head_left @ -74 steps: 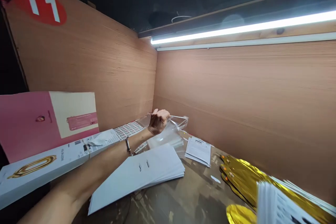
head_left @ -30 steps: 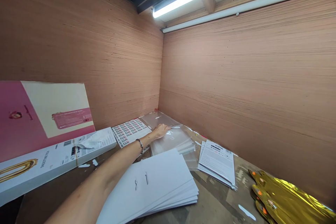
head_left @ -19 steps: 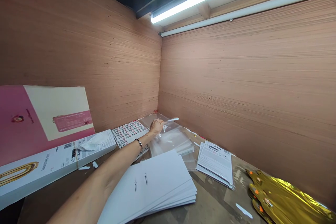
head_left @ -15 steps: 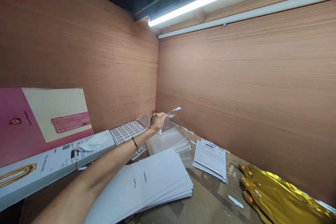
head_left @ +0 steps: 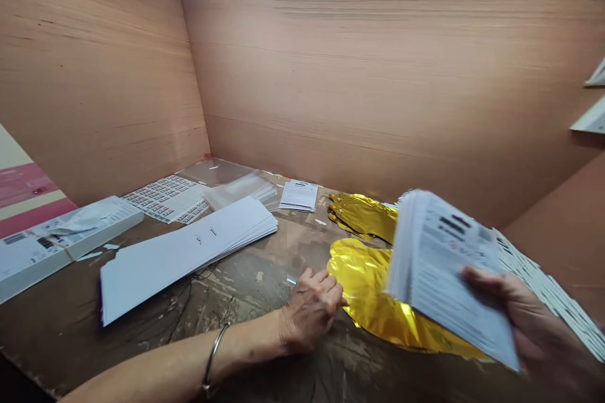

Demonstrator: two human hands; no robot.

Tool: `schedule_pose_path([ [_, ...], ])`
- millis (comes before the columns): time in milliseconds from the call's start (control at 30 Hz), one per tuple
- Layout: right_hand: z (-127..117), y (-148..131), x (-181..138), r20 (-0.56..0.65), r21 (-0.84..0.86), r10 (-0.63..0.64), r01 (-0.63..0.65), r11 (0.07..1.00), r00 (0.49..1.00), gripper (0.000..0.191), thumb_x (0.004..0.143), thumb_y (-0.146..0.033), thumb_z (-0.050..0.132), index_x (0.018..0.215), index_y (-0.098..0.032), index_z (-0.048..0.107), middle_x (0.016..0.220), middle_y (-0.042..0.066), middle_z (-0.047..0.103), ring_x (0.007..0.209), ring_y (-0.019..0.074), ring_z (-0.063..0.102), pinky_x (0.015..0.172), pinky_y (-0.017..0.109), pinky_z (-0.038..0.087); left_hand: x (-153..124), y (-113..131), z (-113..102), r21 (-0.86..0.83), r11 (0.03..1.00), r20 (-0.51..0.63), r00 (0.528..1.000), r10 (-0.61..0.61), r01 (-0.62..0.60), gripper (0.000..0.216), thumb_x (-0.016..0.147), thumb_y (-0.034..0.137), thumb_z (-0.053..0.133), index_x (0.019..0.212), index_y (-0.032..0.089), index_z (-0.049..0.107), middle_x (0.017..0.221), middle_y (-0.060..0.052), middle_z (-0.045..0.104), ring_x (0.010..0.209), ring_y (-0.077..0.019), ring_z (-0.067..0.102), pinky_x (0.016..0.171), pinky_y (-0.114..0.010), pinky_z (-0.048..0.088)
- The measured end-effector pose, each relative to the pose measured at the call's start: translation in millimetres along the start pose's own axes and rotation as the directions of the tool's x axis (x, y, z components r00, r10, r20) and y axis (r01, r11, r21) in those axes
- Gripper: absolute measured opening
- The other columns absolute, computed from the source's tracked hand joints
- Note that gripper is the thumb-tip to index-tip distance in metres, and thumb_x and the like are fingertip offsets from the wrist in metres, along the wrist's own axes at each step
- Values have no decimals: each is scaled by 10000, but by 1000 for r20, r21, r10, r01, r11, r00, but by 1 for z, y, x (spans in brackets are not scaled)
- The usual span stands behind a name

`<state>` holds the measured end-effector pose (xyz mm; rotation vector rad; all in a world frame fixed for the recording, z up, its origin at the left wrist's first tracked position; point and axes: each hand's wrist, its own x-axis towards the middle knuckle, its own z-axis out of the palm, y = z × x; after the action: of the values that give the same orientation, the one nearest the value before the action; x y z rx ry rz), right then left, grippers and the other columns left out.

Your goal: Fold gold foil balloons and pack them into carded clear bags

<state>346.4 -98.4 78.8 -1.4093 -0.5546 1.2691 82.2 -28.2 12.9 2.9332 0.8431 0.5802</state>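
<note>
My left hand (head_left: 312,312) rests on the worn brown table (head_left: 255,289) with its fingers curled in a pinch, right at the left edge of a crinkled gold foil balloon (head_left: 373,302). A faint glint of a clear plastic bag (head_left: 292,280) shows just beyond the fingertips. My right hand (head_left: 524,321) grips a thick stack of printed leaflets (head_left: 444,264) and holds it tilted above the foil, hiding part of it.
More gold foil pieces (head_left: 363,214) lie behind. A white card stack (head_left: 189,249), clear bags (head_left: 241,186), a label sheet (head_left: 161,195), small leaflets (head_left: 299,195) and a long white box (head_left: 51,242) fill the left. Wooden walls enclose the booth.
My left hand has left the clear-bag pile in the far corner and come near, down to the gold foil. The view swung right and down, and my right hand with the leaflets came in.
</note>
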Motion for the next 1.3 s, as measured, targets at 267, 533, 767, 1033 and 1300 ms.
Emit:
schedule_pose_path([
  [267, -2, 64, 9, 90, -49, 310, -307, 951, 947, 441, 624, -100, 622, 1050, -46, 521, 695, 120, 686, 590, 236, 644, 650, 378, 525, -4, -4, 1, -245, 925, 273, 936, -221, 290, 300, 801, 376, 473, 677, 164, 644, 691, -10, 625, 667, -122, 538, 599, -199, 347],
  [533, -18, 57, 10, 174, -60, 244, -237, 970, 954, 347, 612, -148, 651, 941, -88, 559, 737, 107, 686, 632, 239, 644, 646, 381, 520, 6, -1, -5, -12, 985, 361, 919, -156, 172, 229, 776, 219, 426, 705, 142, 630, 717, -72, 640, 641, -155, 563, 578, -227, 376],
  [767, -16, 44, -21, 175, -68, 147, -137, 988, 973, 359, 621, -179, 650, 962, -115, 555, 790, 102, 681, 667, 249, 639, 667, 400, 514, 10, 13, 12, 117, 986, 374, 925, 66, -118, 215, 740, 168, 399, 756, 125, 609, 735, -129, 622, 633, -214, 574, 572, -299, 423],
  [1033, -1, 54, -39, 315, -98, 126, -100, 990, 941, 414, 612, -194, 627, 1010, -99, 564, 901, 127, 662, 736, 262, 630, 695, 407, 495, 16, -1, 14, -90, 951, 232, 935, -269, 296, 249, 742, 205, 399, 658, 141, 624, 665, -69, 634, 604, -147, 550, 565, -229, 364],
  [1300, 19, 63, -37, 420, -232, 238, -150, 961, 876, 431, 545, -149, 616, 971, -89, 601, 851, 113, 671, 748, 258, 625, 672, 359, 483, 18, -6, 13, -156, 888, 138, 900, -414, 432, 267, 727, 183, 378, 637, 125, 623, 600, -52, 603, 540, -122, 496, 525, -222, 325],
])
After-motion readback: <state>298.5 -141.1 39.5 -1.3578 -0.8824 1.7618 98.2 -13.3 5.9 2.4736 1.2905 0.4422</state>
